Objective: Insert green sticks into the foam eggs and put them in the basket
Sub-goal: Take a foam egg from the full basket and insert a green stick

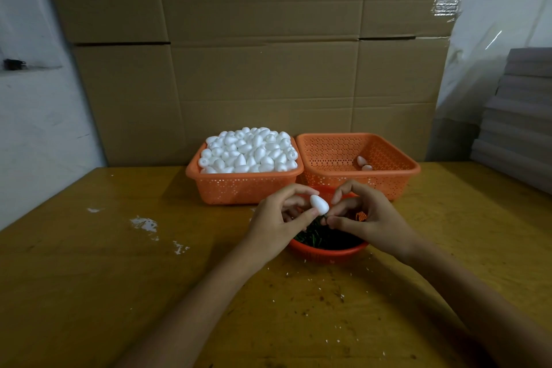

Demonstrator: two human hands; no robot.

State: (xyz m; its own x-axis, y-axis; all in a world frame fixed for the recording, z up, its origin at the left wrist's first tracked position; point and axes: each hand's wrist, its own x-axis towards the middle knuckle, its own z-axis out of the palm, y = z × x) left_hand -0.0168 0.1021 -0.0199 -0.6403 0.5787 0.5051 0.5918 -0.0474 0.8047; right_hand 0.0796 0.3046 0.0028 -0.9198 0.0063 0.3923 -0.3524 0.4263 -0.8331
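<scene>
Your left hand pinches a white foam egg between thumb and forefinger, with the pointed end tilted up and to the left. Your right hand meets it from the other side. Its thumb and forefinger are closed on a green stick at the egg's lower end. Only a short dark sliver of the stick shows between fingertips and egg, so you cannot tell how deep it sits. The other fingers of both hands curl loosely, and those of the left hand are partly hidden behind the egg.

Both hands hover over a round red bowl on the table. They cover most of the bowl. A dark green tangle of sticks shows inside it, too dim to tell one stick from another.

Behind the bowl two orange perforated baskets stand side by side, touching. The left basket is heaped above its rim with eggs. The right basket holds two eggs near its front wall. The lower one is half hidden by the rim, and whether they carry sticks cannot be seen.

White crumbs and small flecks lie scattered on the wood. Cardboard boxes fill the background. At the right edge a stack of grey sheets is cut off by the frame, with clear plastic film hanging beside it.
</scene>
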